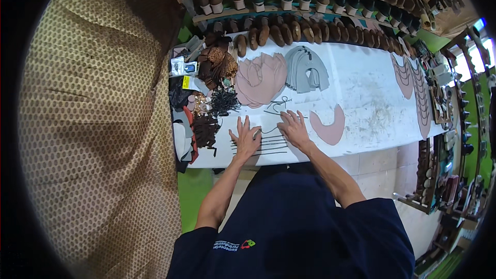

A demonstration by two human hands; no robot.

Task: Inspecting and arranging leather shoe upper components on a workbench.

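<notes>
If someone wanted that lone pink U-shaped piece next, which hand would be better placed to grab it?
Probably the right hand: it rests just left of the pink U-shaped piece. The left hand is farther away, by the dark strips, with the right hand in between.

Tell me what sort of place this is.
Probably a shoemaking workshop: brown shoe-shaped forms line the far side of the white worktable, and curved, flat pieces lie on it in a pink stack and a grey stack, likely cut for shoe parts.
</notes>
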